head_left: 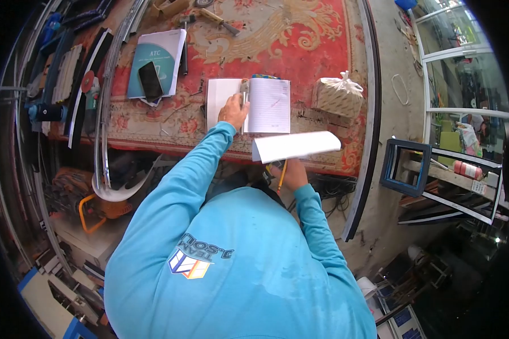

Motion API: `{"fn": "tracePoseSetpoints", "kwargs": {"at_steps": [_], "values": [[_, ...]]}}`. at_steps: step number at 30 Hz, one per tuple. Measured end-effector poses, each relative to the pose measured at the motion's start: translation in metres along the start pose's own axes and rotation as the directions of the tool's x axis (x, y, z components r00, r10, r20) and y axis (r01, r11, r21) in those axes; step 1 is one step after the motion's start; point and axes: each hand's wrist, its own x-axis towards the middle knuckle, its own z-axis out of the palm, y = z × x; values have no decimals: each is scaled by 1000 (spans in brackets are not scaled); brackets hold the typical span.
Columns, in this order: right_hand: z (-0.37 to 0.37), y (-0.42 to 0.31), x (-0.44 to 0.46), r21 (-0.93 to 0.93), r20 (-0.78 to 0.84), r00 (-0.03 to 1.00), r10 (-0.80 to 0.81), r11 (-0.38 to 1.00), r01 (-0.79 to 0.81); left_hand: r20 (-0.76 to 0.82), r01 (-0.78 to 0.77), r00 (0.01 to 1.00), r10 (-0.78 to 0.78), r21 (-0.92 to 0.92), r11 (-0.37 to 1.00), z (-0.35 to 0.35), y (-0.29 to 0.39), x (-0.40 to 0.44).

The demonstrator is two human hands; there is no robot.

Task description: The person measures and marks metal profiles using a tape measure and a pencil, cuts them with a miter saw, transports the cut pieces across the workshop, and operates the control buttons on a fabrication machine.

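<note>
An open notebook (270, 107) with lined pages lies on the red patterned table cover (226, 62). My left hand (233, 111) rests near its middle fold, fingers against a narrow metallic strip; whether they grip it is unclear. Below the notebook, at the table's front edge, my right hand (293, 174) is closed around a yellow pencil (282, 177). A loose white sheet (297, 146), slightly curled, is just above my right hand and covers part of its fingers.
A dark phone (150, 81) lies on a teal ATC booklet (169, 52) at the left. A wrapped, tied package (338, 96) sits right of the notebook. A hammer and other tools are at the back. Long metal profiles (372, 113) flank the table.
</note>
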Motion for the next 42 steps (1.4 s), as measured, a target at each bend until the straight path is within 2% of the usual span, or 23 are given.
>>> {"fn": "tracePoseSetpoints", "kwargs": {"at_steps": [1, 2, 3, 7, 10, 12, 13, 14, 16, 18, 19, 20, 22, 26, 30, 32, 33, 35, 36, 38, 42], "values": [[15, 30, 8, -129, 133, 989, 67, 990, -49, 0, 1, 1000, -1, -1, 1000, -1, 3, -2], [32, 60, 7, -315, -44, 956, -289, 912, 261, 49, -12, 999, 8, 96, 995, -4, 9, -6], [31, 60, 5, -316, -44, 957, -288, 912, 260, 98, -31, 995, 12, 191, 981, -4, 11, -8], [9, 60, 27, -336, -81, 973, -218, 925, 179, 51, 24, 998, -32, 161, 987, 3, 10, -5], [15, 33, 78, -347, -110, 981, -163, 931, 116, 44, 98, 994, -103, 89, 991, 1, 8, 0], [11, 21, 98, -352, -123, 984, -130, 933, 79, 138, 278, 956, -260, -140, 950, -4, 3, 5], [7, 15, 113, -389, -40, 996, -81, 919, 59, 135, 280, 956, -262, -140, 950, -5, -1, 4], [0, 4, 126, -428, 41, 999, -28, 903, 43, 140, 245, 963, -232, -83, 966, -4, -7, 5], [-2, -6, 148, -367, 51, 984, 170, 920, -140, 144, 212, 968, -205, -29, 977, 6, -17, 6], [-10, -20, 166, -334, 88, 887, 453, 852, -402, 51, 147, 989, -142, -92, 985, 12, -22, 7], [-14, -25, 167, -260, 41, 890, 454, 865, -429, 68, 141, 989, -134, -100, 985, 16, -25, 6], [-17, -26, 174, -259, 65, 873, 484, 853, -454, 63, 146, 988, -140, -102, 984, 17, -25, 5], [-6, -9, 191, -140, 27, 815, 578, 810, -570, 104, 111, 989, -104, -63, 992, 20, -24, 2], [-8, -16, 190, -102, -41, 822, 568, 816, -568, 85, 105, 991, -100, -60, 993, 13, -9, -8], [-12, -24, 184, -9, 5, 780, 626, 780, -626, 75, 134, 989, -129, -74, 988, 10, 4, -16], [-12, -27, 181, -23, -8, 792, 610, 792, -611, -115, -28, 993, 42, 124, 992, 13, 11, -20], [-10, -20, 182, -27, -8, 794, 608, 793, -608, -118, -24, 992, 39, 121, 992, 13, 15, -21], [-1, -7, 185, -116, -86, 830, 551, 822, -558, -118, -98, 985, 127, 227, 969, 9, 21, -20], [-3, -7, 182, -68, -31, 835, 549, 833, -550, -131, -81, 985, 114, 238, 968, 11, 18, -19], [-4, -7, 183, -120, -14, 832, 555, 825, -552, -50, -165, 978, 202, 406, 899, 19, 14, -16], [-15, -13, 176, -320, -36, 867, 498, 816, -482, 20, -187, 980, 196, 411, 892, 23, 9, -14]]}}
